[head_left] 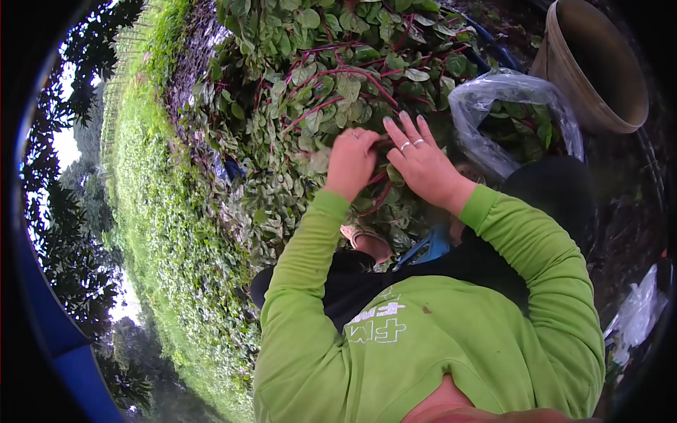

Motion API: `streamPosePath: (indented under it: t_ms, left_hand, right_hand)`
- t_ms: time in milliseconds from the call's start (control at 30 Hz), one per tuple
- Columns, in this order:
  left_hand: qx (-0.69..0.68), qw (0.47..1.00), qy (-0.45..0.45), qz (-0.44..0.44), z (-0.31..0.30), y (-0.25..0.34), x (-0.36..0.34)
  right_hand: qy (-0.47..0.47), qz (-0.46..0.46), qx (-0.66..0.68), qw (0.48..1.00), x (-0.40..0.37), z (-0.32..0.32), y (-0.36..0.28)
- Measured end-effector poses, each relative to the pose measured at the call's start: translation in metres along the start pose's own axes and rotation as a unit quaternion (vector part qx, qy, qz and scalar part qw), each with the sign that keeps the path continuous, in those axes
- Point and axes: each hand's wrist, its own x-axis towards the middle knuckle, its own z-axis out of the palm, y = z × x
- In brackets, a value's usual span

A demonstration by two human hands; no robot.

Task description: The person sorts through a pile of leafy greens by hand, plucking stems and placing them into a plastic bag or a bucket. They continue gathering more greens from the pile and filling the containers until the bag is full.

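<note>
In the head view my left hand [351,162] is closed, its fingers curled round a leafy stem that is mostly hidden; a leaf beside it is blurred. Right beside it, my right hand [425,163] has its fingers stretched out, with rings on two of them; its thumb is out of sight. Both hands are over a large heap of leafy greens [352,88] with dark red stems and green leaves. A clear plastic bag [486,95] stands open right of my right hand, with greens inside it.
A tan bucket [553,60] leans tilted at the upper right. Something blue [428,247] lies by my legs, near a foot. Crumpled clear plastic [638,310] lies at the lower right. Low green plants [159,204] and trees [77,233] fill the left side.
</note>
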Motion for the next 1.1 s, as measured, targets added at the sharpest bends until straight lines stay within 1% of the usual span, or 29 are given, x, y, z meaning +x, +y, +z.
streamPosePath:
  t_ms: [67, 133, 167, 200, 233, 267, 333, 433, 533, 567, 600, 667, 733, 767, 800, 833, 900, 933, 967, 1033, 1067, 1100]
  left_hand:
    - [-0.145, 0.982, -0.078, -0.094, -0.011, 0.013, -0.004]
    - [-0.303, 0.923, -0.158, -0.178, -0.022, 0.009, -0.001]
    - [-0.4, 0.892, -0.121, -0.171, -0.016, -0.007, 0.006]
    - [-0.302, 0.943, -0.072, -0.122, -0.008, -0.024, 0.017]
    - [-0.2, 0.977, -0.021, -0.071, -0.013, -0.027, 0.037]
    - [-0.093, 0.995, 0.031, -0.021, -0.016, -0.032, 0.056]
    - [0.03, 0.995, 0.06, 0.078, -0.01, -0.047, 0.094]
    - [0.209, 0.97, 0.033, 0.117, -0.001, -0.064, 0.119]
    - [0.212, 0.968, -0.064, 0.115, -0.019, -0.07, 0.139]
    - [0.183, 0.976, -0.07, 0.099, -0.029, -0.069, 0.143]
    - [0.177, 0.978, -0.047, 0.099, -0.04, -0.069, 0.142]
    - [0.165, 0.981, 0.0, 0.099, -0.07, -0.049, 0.13]
    - [0.15, 0.987, 0.015, 0.047, -0.086, -0.032, 0.103]
    - [0.142, 0.989, 0.023, 0.023, -0.091, -0.023, 0.087]
    - [0.112, 0.994, -0.002, 0.005, -0.091, -0.014, 0.07]
    - [0.081, 0.996, -0.027, -0.013, -0.087, -0.007, 0.052]
    - [-0.036, 0.992, -0.122, -0.023, -0.079, 0.006, 0.022]
    - [-0.094, 0.981, -0.168, -0.027, -0.075, 0.006, 0.014]
    - [-0.148, 0.968, -0.196, -0.045, -0.07, 0.001, 0.014]
    - [-0.253, 0.931, -0.248, -0.083, -0.057, -0.013, 0.019]
    - [-0.174, 0.969, -0.169, -0.038, -0.043, -0.027, 0.028]
    - [-0.09, 0.992, -0.086, 0.007, -0.025, -0.044, 0.045]
  right_hand:
    - [-0.051, 0.027, 0.05, 0.997, -0.003, 0.007, 0.003]
    - [-0.097, 0.024, 0.041, 0.994, -0.006, 0.008, 0.003]
    - [-0.121, 0.022, 0.038, 0.992, -0.007, 0.006, 0.001]
    - [-0.137, 0.016, 0.037, 0.99, -0.007, 0.006, 0.0]
    - [-0.153, 0.009, 0.036, 0.988, -0.007, 0.005, -0.003]
    - [-0.169, 0.0, 0.035, 0.985, -0.007, 0.004, -0.006]
    - [-0.159, -0.005, 0.028, 0.987, -0.009, 0.009, -0.01]
    - [-0.161, -0.004, 0.023, 0.987, -0.012, 0.011, -0.012]
    - [-0.154, 0.003, 0.03, 0.988, -0.012, 0.011, -0.01]
    - [-0.148, 0.008, 0.035, 0.988, -0.012, 0.011, -0.01]
    - [-0.163, 0.017, 0.053, 0.985, -0.011, 0.01, -0.01]
    - [-0.193, 0.035, 0.089, 0.977, -0.006, 0.003, -0.009]
    - [-0.093, 0.0, 0.071, 0.993, -0.003, -0.004, -0.01]
    - [-0.066, -0.004, 0.074, 0.995, -0.003, -0.006, -0.011]
    - [-0.038, -0.008, 0.076, 0.996, -0.002, -0.007, -0.012]
    - [-0.034, -0.001, 0.091, 0.995, -0.001, -0.008, -0.014]
    - [-0.033, 0.003, 0.095, 0.995, -0.001, -0.006, -0.013]
    - [-0.037, 0.0, 0.084, 0.996, -0.002, -0.003, -0.011]
    - [-0.042, -0.003, 0.073, 0.996, -0.004, 0.0, -0.009]
    - [-0.09, 0.013, 0.11, 0.99, -0.005, 0.006, -0.006]
    - [-0.114, 0.02, 0.129, 0.985, -0.005, 0.007, -0.007]
    - [-0.118, 0.012, 0.11, 0.987, -0.005, 0.005, -0.008]
